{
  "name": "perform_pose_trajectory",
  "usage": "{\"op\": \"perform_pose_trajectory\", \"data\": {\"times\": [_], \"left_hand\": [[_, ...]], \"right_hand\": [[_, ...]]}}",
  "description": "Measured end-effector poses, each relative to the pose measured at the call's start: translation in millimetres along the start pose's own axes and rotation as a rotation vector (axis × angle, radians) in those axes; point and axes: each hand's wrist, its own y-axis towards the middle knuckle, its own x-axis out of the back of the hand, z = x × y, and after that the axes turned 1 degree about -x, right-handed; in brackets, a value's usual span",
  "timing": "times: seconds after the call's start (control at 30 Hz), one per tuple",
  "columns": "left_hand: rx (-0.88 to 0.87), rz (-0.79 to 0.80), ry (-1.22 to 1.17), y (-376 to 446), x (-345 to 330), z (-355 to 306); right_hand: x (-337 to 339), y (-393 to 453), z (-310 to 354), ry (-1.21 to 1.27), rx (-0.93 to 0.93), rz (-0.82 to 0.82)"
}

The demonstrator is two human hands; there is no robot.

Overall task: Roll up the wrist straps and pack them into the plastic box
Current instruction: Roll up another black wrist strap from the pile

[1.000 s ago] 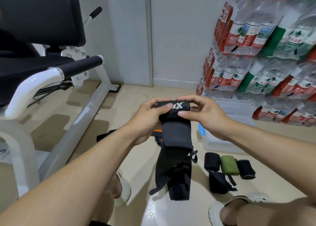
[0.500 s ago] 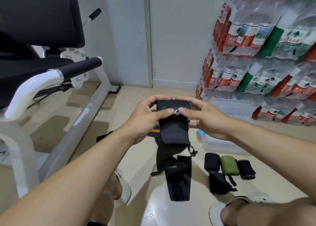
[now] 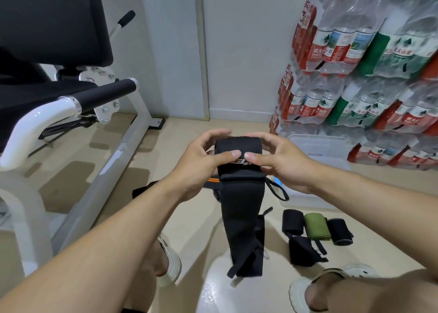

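at frame centre, the left hand (image 3: 199, 163) and right hand (image 3: 282, 163) both pinch the rolled top of a black wrist strap (image 3: 239, 194), its tail hanging unrolled. three rolled straps (image 3: 316, 229) lie lower right on the floor, not yet packed. the clear plastic box (image 3: 317, 146) sits behind the right hand; its inside is hidden.

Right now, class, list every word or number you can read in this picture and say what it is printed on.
"农夫山泉": labels on the water bottles.
"3": red wrap of the bottle pack; the characters beside it are too blurred.
Logo on the black wrist strap: partly covered by thumbs, unreadable.
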Motion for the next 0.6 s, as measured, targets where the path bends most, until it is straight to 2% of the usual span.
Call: {"op": "perform_pose_trajectory", "data": {"times": [0.23, 0.43, 0.6], "left_hand": [[0.126, -0.025, -0.093, 1.9, -2.8, -1.5], [0.079, -0.060, -0.048, 5.6, 1.8, -0.5], [0.018, -0.025, -0.016, 3.8, 3.1, -2.3]], "right_hand": [[-1.4, -0.9, 1.1, -0.017, 0.078, -0.013], [-0.6, 0.2, 6.0, -0.026, 0.028, 0.016], [-0.9, -0.5, 9.7, 0.038, -0.097, 0.047]]}}
